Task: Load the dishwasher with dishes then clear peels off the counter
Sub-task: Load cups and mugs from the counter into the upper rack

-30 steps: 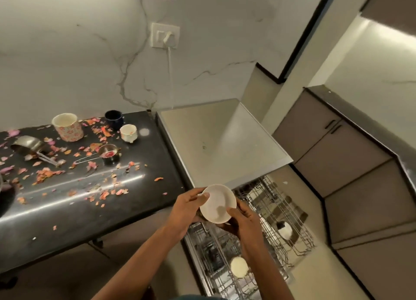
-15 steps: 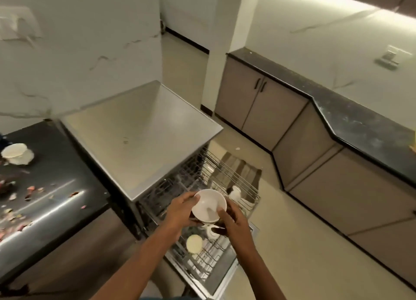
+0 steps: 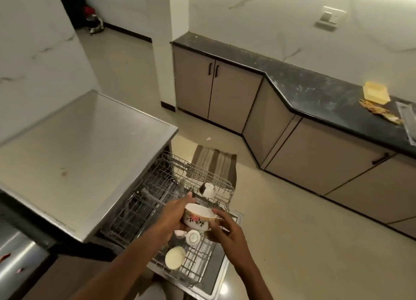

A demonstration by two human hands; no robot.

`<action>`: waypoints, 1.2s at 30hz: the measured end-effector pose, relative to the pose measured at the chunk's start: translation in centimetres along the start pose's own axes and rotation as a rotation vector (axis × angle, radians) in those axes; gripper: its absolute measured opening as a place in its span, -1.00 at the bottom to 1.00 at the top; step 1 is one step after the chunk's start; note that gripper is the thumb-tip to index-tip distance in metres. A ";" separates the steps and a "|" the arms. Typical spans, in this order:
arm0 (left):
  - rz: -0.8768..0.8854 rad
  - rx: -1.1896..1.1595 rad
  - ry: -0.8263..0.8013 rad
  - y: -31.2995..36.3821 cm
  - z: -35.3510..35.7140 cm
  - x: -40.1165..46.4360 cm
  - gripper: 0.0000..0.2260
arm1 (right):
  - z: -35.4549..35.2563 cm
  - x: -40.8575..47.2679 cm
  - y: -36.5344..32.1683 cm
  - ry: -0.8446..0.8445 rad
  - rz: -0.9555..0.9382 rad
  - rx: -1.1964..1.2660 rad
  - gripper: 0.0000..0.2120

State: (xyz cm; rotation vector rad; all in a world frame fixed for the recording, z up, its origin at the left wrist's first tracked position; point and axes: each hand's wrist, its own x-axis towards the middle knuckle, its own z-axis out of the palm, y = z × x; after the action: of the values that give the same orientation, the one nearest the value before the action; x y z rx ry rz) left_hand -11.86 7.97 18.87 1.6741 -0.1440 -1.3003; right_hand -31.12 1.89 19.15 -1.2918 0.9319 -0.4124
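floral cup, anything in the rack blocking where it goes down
Both the left hand and right hand hold the floral cup over the rack. A small white cup sits right below it, so that spot is taken; bare wire lies beside it.

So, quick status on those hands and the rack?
Left hand and right hand both holding white floral bowl, tipped over wire dishwasher rack. Small white cups directly below.
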 end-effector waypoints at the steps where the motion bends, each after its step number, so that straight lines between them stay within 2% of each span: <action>1: -0.004 0.000 -0.020 0.4 0.1 0.5 -0.61 | -0.1 0.7 0.1 0.017 0.002 -0.005 -0.65; 5: -0.028 0.024 -0.061 1.3 0.0 2.7 -0.50 | 0.1 3.8 0.4 0.072 -0.037 -0.084 -0.69; 10: -0.075 0.065 -0.107 1.9 -1.0 5.4 -0.49 | 1.5 7.6 1.0 0.132 0.001 -0.129 -0.43; 15: -0.095 0.079 -0.190 1.8 -3.5 9.0 -0.64 | 3.0 11.3 2.7 0.156 0.155 -0.095 -0.36; 22: -0.165 0.122 -0.329 1.5 -6.5 15.3 -0.55 | 4.3 16.3 5.8 0.238 0.435 0.015 -0.36; 26: -0.179 0.148 -0.218 1.1 -6.6 19.6 -0.59 | 5.5 19.5 7.3 0.253 0.500 0.051 -0.48; 31: -0.245 0.097 -0.116 1.1 -7.2 25.8 -0.57 | 7.0 23.3 8.4 0.162 0.569 0.139 -0.69; 34: -0.281 0.142 -0.114 0.5 -7.6 28.9 -0.60 | 7.4 25.8 10.4 0.167 0.646 0.227 -0.50; 36: -0.333 0.159 -0.110 -0.5 -7.9 31.5 -0.61 | 8.0 27.8 12.2 0.193 0.691 0.274 -0.48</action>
State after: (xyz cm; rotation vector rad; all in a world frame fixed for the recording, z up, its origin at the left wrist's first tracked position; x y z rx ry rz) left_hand 7.48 -5.94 -3.21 1.8150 -0.0345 -1.6673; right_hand -11.36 -9.99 -2.16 -0.6282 1.3614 -0.1124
